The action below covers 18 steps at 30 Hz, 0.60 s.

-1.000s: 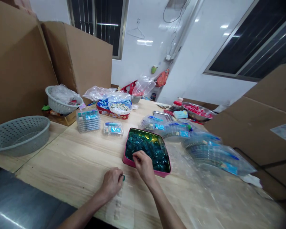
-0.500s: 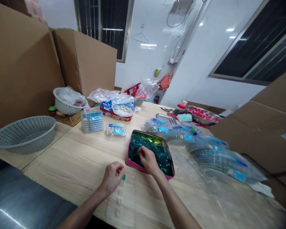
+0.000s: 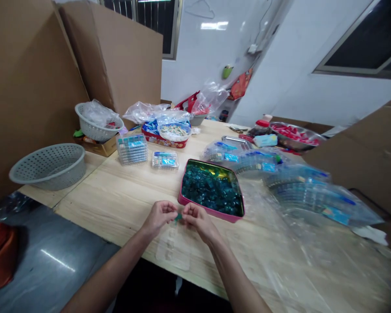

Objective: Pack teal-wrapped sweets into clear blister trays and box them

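Note:
Both my hands meet low in the middle of the head view, above the far end of a clear plastic tray [image 3: 172,252] lying by the table's near edge. My left hand [image 3: 161,216] has thumb and fingertips pinched together. Facing it, my right hand [image 3: 197,220] is also pinched, its fingertips a short gap away. A small teal piece [image 3: 177,216] shows between the fingertips; whether it is held or lies in the tray, I cannot tell. Just beyond my right hand stands a pink-rimmed tin [image 3: 211,213] with many dark teal, shiny small pieces [image 3: 208,187] inside.
Stacked clear cases [image 3: 132,149] and a smaller stack [image 3: 165,160] stand behind the tin's left side. A grey basket [image 3: 52,167] sits far left. Bagged cases [image 3: 313,191] lie on the right. A red tin [image 3: 164,140] and a metal bowl [image 3: 293,137] stand farther back.
My right hand has come out of the tin, back beside my left hand over the clear tray. The camera view has tilted down, so the table appears higher.

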Motion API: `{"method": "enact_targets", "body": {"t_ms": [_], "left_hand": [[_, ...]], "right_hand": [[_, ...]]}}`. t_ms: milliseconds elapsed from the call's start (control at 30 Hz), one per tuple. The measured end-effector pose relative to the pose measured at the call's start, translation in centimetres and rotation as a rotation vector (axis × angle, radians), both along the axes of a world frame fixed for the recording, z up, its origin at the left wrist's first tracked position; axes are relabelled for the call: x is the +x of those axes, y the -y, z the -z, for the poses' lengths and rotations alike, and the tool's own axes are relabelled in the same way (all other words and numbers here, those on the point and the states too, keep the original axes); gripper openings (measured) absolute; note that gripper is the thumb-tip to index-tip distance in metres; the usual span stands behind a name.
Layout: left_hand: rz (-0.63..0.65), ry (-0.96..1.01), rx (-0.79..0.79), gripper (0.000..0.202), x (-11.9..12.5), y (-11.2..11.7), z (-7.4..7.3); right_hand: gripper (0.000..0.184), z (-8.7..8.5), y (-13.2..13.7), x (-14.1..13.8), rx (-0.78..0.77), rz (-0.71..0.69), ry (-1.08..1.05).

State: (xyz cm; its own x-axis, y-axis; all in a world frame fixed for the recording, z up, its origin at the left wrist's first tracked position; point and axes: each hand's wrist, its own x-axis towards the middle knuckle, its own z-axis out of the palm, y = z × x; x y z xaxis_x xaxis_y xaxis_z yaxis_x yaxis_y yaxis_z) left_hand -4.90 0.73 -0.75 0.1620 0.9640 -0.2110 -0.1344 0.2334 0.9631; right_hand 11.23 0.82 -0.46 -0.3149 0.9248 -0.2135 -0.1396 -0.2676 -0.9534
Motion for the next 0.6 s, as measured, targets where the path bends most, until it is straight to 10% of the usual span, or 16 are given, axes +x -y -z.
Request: {"method": "enact_targets", "body": {"t_ms": [333,600], "left_hand": [[0.148,-0.977,0.36,0.018,0.2,2.1,1.0],[0.161,-1.032,0.422,0.023,0.4,2.4,1.2]], "right_hand": [[0.012,2.0,2.1,-1.5,0.553,0.02,0.851],[0.016,-2.1,-4.3,2.0,0.664,0.172,1.072]]}}
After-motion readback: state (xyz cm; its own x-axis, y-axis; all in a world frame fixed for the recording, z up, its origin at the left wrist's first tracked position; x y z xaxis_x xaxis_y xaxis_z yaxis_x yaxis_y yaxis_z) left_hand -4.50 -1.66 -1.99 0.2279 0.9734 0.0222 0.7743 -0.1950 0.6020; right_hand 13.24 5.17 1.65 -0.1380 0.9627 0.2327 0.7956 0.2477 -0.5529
